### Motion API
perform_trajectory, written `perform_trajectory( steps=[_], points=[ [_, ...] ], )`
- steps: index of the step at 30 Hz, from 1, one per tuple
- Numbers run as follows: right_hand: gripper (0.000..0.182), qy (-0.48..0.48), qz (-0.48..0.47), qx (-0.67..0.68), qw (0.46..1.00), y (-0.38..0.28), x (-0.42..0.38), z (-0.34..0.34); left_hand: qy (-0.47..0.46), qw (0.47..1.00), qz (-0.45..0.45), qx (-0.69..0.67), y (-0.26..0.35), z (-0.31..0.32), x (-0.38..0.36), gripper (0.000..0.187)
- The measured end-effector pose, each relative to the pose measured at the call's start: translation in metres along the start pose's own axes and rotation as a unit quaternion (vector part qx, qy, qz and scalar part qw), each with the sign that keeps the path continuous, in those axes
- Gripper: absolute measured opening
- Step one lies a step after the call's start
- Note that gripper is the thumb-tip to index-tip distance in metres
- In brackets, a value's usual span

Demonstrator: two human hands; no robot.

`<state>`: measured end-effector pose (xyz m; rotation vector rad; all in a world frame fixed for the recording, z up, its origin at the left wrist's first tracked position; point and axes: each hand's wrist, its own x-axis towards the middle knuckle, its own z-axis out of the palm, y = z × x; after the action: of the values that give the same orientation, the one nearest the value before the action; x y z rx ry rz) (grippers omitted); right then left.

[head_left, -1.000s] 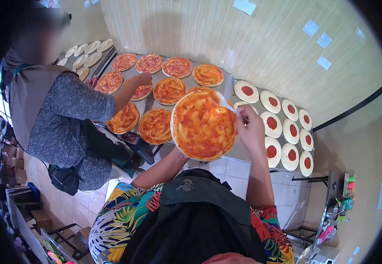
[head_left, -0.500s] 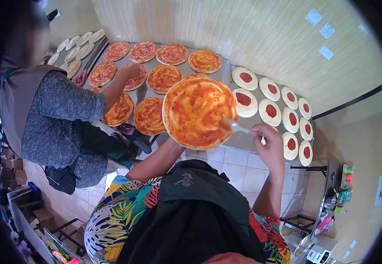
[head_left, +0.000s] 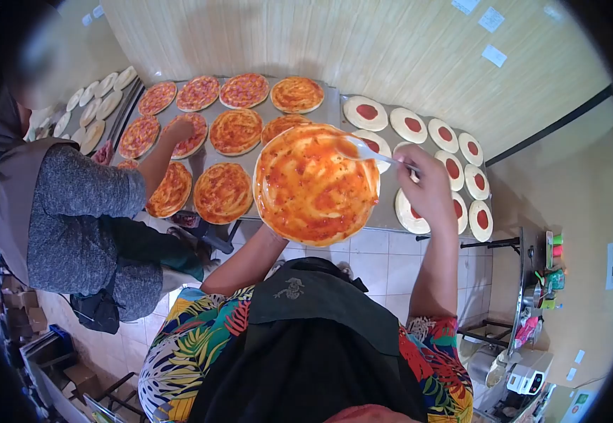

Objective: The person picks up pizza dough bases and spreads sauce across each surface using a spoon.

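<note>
A round pizza base (head_left: 313,194) smeared with red sauce rests on my left hand (head_left: 272,235), which supports it from beneath; the fingers are hidden under the dough. My right hand (head_left: 423,182) grips the handle of a spoon (head_left: 380,158). The spoon's bowl touches the sauce at the base's upper right rim. Behind, on the metal table (head_left: 204,169), lie several sauced bases, such as one pizza base (head_left: 236,132) to the left. To the right are several pale dough rounds (head_left: 407,125), each with a red spot of sauce in its middle.
On the left a co-worker in a grey top (head_left: 84,180) reaches a hand (head_left: 179,130) over a pizza with chopped topping. Pale dough rounds (head_left: 89,109) lie on a table farther left. A shelf with bottles and utensils (head_left: 532,296) stands at the right wall.
The spoon has moved from the right lower part of the held base to its upper right rim. My right hand has risen with it. The whole view has shifted slightly.
</note>
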<state>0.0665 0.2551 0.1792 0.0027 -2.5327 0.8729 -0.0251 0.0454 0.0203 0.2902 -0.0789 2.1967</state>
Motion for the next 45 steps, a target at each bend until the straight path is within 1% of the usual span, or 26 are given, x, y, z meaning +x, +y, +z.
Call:
perform_trajectory(
  steps=[3, 5, 6, 7, 10, 11, 13, 15, 17, 19, 20, 22, 23, 24, 28, 31, 32, 35, 36, 37, 39, 40, 41, 43, 44, 45],
  points=[
    [0.017, -0.042, -0.034, 0.020, 0.998, -0.007, 0.014, -0.001, -0.031, 0.999, 0.013, -0.018, -0.010, 0.000, 0.009, 0.064],
    [0.017, -0.054, -0.032, 0.010, 0.998, -0.002, 0.016, -0.008, -0.049, 0.996, 0.002, -0.079, -0.016, -0.003, 0.014, 0.064],
    [0.015, -0.017, -0.040, 0.030, 0.999, 0.012, 0.014, -0.011, -0.045, 0.996, 0.011, -0.080, -0.017, 0.001, 0.014, 0.064],
    [0.015, -0.026, -0.040, 0.033, 0.998, 0.021, 0.010, -0.018, -0.055, 0.996, 0.015, -0.063, -0.018, 0.008, 0.014, 0.064],
    [0.016, -0.035, 0.031, 0.034, 0.998, 0.039, -0.017, -0.037, -0.058, 0.996, 0.039, -0.050, -0.028, 0.007, 0.014, 0.065],
    [0.016, -0.043, 0.025, 0.035, 0.998, 0.041, -0.029, -0.041, -0.057, 0.996, 0.051, -0.051, -0.032, 0.007, 0.018, 0.065],
    [0.016, -0.103, 0.032, 0.033, 0.994, 0.040, -0.047, -0.046, -0.057, 0.995, 0.069, -0.048, -0.038, 0.009, 0.027, 0.065],
    [0.014, -0.112, -0.007, 0.047, 0.993, 0.038, -0.049, -0.054, -0.057, 0.994, 0.079, -0.041, -0.041, 0.011, 0.038, 0.065],
    [0.012, -0.110, -0.006, 0.026, 0.994, 0.050, -0.040, -0.066, -0.054, 0.995, 0.077, -0.038, -0.048, 0.012, 0.045, 0.065],
    [0.012, -0.042, -0.022, 0.027, 0.998, 0.077, -0.023, -0.073, -0.049, 0.996, 0.072, -0.035, -0.058, 0.012, 0.056, 0.065],
    [0.012, -0.028, -0.050, 0.063, 0.996, 0.088, -0.011, -0.075, -0.047, 0.996, 0.070, -0.035, -0.064, 0.012, 0.062, 0.065],
    [0.012, -0.047, -0.029, 0.032, 0.998, 0.089, 0.006, -0.089, -0.045, 0.996, 0.067, -0.034, -0.077, 0.010, 0.071, 0.065],
    [0.012, -0.071, -0.010, 0.002, 0.997, 0.090, 0.011, -0.094, -0.035, 0.995, 0.092, -0.023, -0.084, 0.008, 0.074, 0.066],
    [0.011, -0.066, -0.019, 0.009, 0.998, 0.095, 0.012, -0.097, -0.025, 0.993, 0.118, -0.011, -0.091, 0.006, 0.077, 0.067],
    [0.011, -0.073, -0.024, 0.042, 0.996, 0.107, -0.012, -0.104, -0.037, 0.990, 0.139, -0.006, -0.108, -0.003, 0.085, 0.067],
    [0.013, -0.108, -0.038, 0.050, 0.992, 0.117, -0.042, -0.106, -0.043, 0.986, 0.159, 0.002, -0.119, -0.008, 0.090, 0.068],
    [0.015, -0.110, -0.081, 0.036, 0.990, 0.116, -0.049, -0.106, -0.045, 0.986, 0.163, 0.006, -0.123, -0.008, 0.093, 0.068],
    [0.015, -0.118, -0.118, 0.047, 0.985, 0.118, -0.058, -0.108, -0.055, 0.985, 0.166, 0.018, -0.135, -0.010, 0.103, 0.068],
    [0.014, -0.105, -0.146, 0.010, 0.984, 0.127, -0.056, -0.110, -0.057, 0.984, 0.165, 0.023, -0.139, -0.011, 0.105, 0.068],
    [0.014, -0.110, -0.146, 0.011, 0.983, 0.134, -0.055, -0.110, -0.059, 0.984, 0.164, 0.027, -0.140, -0.011, 0.105, 0.068],
    [0.013, -0.104, -0.051, 0.022, 0.993, 0.146, -0.057, -0.112, -0.040, 0.984, 0.172, 0.023, -0.150, -0.011, 0.106, 0.067],
    [0.013, -0.117, -0.038, 0.018, 0.992, 0.146, -0.059, -0.113, -0.027, 0.984, 0.176, 0.020, -0.153, -0.011, 0.109, 0.067],
    [0.013, -0.122, -0.038, 0.022, 0.992, 0.144, -0.063, -0.109, -0.023, 0.983, 0.181, 0.021, -0.158, -0.017, 0.107, 0.067],
    [0.014, -0.177, -0.042, 0.067, 0.981, 0.137, -0.077, -0.097, -0.035, 0.972, 0.231, 0.017, -0.171, -0.022, 0.102, 0.062],
    [0.014, -0.185, -0.075, 0.042, 0.979, 0.137, -0.079, -0.086, -0.012, 0.968, 0.247, 0.045, -0.175, -0.025, 0.100, 0.059],
    [0.014, -0.183, -0.068, 0.045, 0.980, 0.136, -0.079, -0.078, -0.007, 0.969, 0.242, 0.046, -0.180, -0.030, 0.098, 0.059]
  ],
)
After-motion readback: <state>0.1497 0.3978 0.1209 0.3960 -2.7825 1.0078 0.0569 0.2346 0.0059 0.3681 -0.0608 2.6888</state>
